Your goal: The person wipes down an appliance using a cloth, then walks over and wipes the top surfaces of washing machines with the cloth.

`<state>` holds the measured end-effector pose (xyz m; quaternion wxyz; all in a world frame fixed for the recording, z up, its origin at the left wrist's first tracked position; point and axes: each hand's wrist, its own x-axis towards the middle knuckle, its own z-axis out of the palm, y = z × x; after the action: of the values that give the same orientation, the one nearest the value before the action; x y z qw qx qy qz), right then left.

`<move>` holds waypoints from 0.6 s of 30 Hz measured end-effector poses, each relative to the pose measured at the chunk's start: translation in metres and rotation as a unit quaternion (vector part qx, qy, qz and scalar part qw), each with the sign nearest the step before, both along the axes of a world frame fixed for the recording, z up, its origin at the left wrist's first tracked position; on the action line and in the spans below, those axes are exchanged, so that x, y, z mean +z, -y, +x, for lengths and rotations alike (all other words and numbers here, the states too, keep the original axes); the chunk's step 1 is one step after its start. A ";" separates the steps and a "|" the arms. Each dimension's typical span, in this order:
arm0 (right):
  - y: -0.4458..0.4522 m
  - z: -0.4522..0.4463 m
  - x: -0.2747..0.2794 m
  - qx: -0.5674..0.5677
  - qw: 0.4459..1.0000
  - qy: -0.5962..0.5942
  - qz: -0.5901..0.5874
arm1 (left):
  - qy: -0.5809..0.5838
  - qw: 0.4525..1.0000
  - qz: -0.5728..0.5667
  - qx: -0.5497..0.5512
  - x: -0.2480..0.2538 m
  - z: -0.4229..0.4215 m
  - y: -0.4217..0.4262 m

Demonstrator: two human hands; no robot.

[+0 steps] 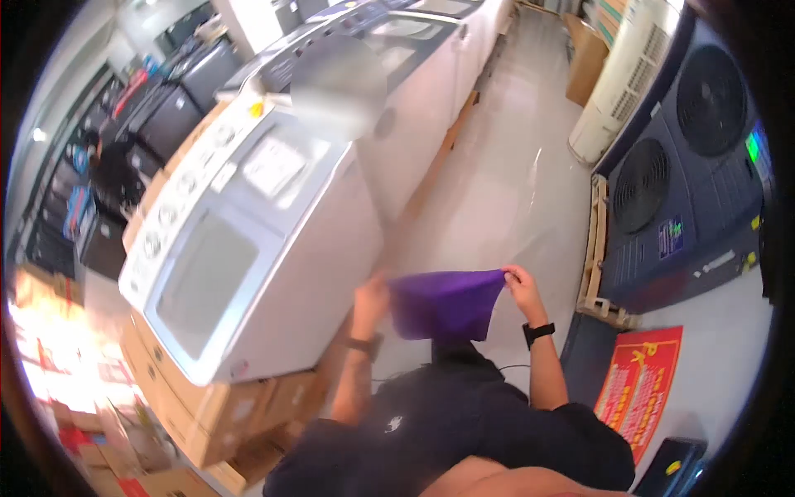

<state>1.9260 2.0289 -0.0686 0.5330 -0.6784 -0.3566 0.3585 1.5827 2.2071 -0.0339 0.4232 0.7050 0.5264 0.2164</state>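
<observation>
Hanging between left hand (372, 298) and right hand (522, 291), a purple cloth (443, 306) is gripped by both.

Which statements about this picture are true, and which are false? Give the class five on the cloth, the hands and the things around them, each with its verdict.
1. The left hand and the right hand both hold the purple cloth. True.
2. The purple cloth is balled up in the left hand alone. False: it is spread between the two hands.
3. The nearest white washing machine stands on cardboard boxes. True.
4. The purple cloth lies on top of the nearest white washing machine. False: it is held up in the air beside it.
5. The red sign is on the right side of the picture. True.
</observation>
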 end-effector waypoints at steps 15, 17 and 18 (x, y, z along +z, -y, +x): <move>-0.135 0.174 0.107 -0.167 0.977 -0.018 0.128 | 0.185 0.962 -0.175 -0.094 0.055 0.201 -0.208; -0.168 0.190 0.146 -0.165 0.967 -0.009 0.192 | 0.363 0.892 -0.260 -0.066 0.084 0.216 -0.228; -0.183 0.194 0.169 -0.158 0.967 -0.014 0.200 | 0.384 0.887 -0.250 -0.054 0.106 0.222 -0.238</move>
<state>2.1204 2.2121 0.1005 0.7128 -0.6005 -0.3021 0.2002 1.8049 2.4453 0.0721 0.7653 0.4652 0.3204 0.3087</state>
